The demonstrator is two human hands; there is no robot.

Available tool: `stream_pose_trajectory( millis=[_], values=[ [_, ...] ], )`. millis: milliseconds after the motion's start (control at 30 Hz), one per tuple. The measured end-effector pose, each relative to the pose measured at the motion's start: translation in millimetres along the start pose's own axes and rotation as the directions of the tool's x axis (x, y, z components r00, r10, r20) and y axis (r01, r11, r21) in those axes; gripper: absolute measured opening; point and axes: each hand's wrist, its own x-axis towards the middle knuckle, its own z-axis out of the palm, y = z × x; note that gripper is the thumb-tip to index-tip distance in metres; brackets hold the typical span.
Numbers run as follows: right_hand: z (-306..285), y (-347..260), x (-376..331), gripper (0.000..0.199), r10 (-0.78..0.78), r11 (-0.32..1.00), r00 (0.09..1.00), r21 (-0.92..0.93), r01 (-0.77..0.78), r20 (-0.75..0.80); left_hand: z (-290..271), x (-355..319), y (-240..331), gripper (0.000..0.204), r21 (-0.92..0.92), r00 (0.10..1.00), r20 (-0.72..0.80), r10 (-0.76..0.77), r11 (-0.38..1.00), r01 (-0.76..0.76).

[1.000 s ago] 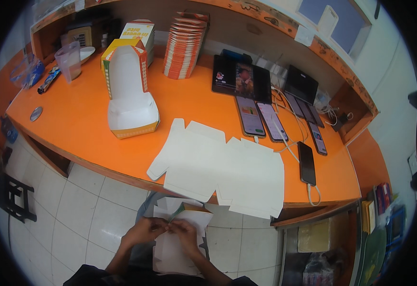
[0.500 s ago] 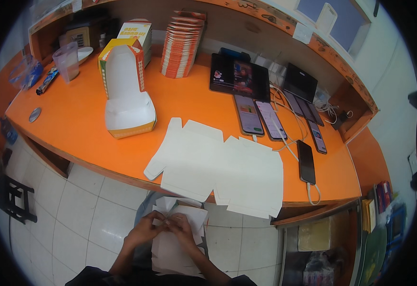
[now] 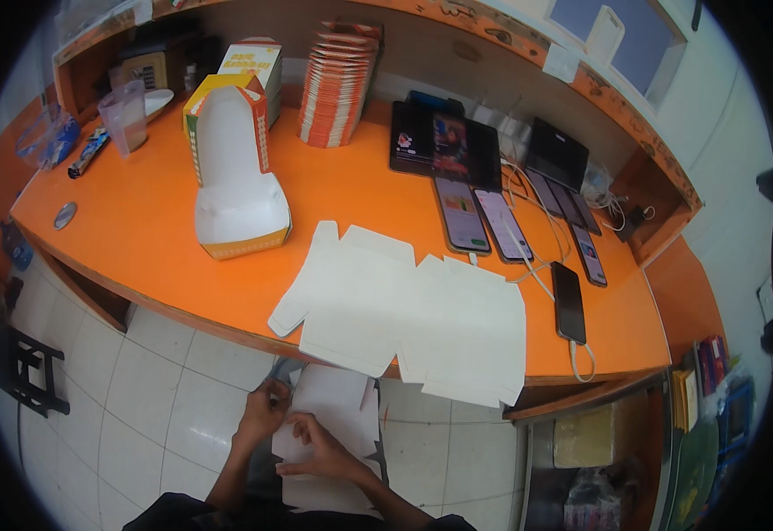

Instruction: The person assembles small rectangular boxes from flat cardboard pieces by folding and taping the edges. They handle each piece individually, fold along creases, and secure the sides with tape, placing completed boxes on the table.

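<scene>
A white cardboard box blank (image 3: 333,400), partly folded, lies across my lap below the desk edge. My left hand (image 3: 264,411) is closed at its upper left edge, with curled fingers around the side flap. Over the lower left part of the same blank, my right hand (image 3: 320,450) is open, thumb and fingers apart and nothing between them. On the desk just ahead, flat white box blanks (image 3: 413,310) overlap the front edge. A folded box (image 3: 241,212) with a white inside and yellow-orange outside stands with its lid up.
The orange desk (image 3: 152,239) also bears a tall stack of red-and-white cartons (image 3: 338,88), a clear plastic cup (image 3: 124,119), a tablet (image 3: 413,137), several phones and charging cables. A black stool (image 3: 33,367) stands on the tiled floor at left. An open shelf (image 3: 594,460) is at lower right.
My hands have separated: the left moved left to the blank's edge, the right moved down and opened. The raised flap at the top of the lap blank now lies flatter.
</scene>
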Motion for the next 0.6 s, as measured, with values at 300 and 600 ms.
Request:
stream_pose_trajectory(
  millis=[300, 600],
  values=[
    [3, -12, -5, 0.069, -0.035, 0.985, 0.999, -0.169, 0.031, -0.018, 1, 5, -7, 0.012, -0.011, 0.991, -0.086, 0.1, 0.995, -0.101],
    [0, 29, -6, 0.017, 0.218, 0.963, 0.94, 0.213, -0.164, -0.263, -5, -10, 1, 0.023, -0.087, 0.972, 0.106, -0.209, 0.972, 0.219]
  ],
)
